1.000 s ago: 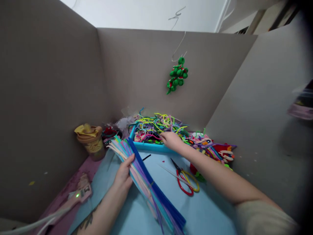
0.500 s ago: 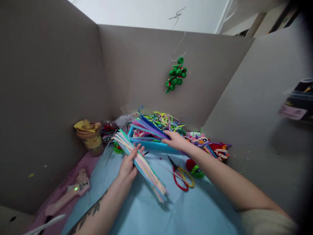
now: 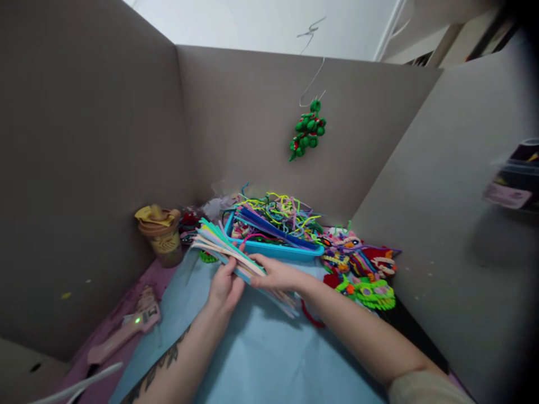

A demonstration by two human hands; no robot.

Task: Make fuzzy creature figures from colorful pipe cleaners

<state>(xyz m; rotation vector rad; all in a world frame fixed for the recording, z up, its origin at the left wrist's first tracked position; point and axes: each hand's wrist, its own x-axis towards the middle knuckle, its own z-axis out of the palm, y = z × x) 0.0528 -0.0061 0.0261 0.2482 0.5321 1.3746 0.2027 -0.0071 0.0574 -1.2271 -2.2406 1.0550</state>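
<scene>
Enclosing the bench on three sides, grey cardboard walls [image 3: 96,146] stand around a pale blue mat [image 3: 269,359] that covers most of the surface. A green ornament [image 3: 308,129] hangs from a wire on the back wall. At the far edge of the mat sits a blue tray [image 3: 278,249] heaped with tangled and straight pipe cleaners, the dark blue and purple ones lying across it. Right of the tray lies a pile of finished craft figures [image 3: 362,269]. Left of it stands a brown cup [image 3: 162,235], and nearer the person a pink glue gun [image 3: 126,328] rests on a pink strip, its green light on.

The bundle [image 3: 223,249] of pastel pipe cleaners is held low over the mat, just in front of the tray, fanning out toward the cup. It looks very light, fuzzy and bendable, with wire cores that kink if squeezed hard; loose stems are likely to slide out of a slack hold, so the sound place to take it is around the middle, where both hands now meet.

The left hand [image 3: 225,289] is curled under and around the bundle, gripping it. The right hand [image 3: 275,275] lies along the nearer part of the bundle, fingers [image 3: 257,262] partly closed over the stems, pinching them against the thumb. A red loop, probably a scissor handle, peeks out beneath the right forearm.
</scene>
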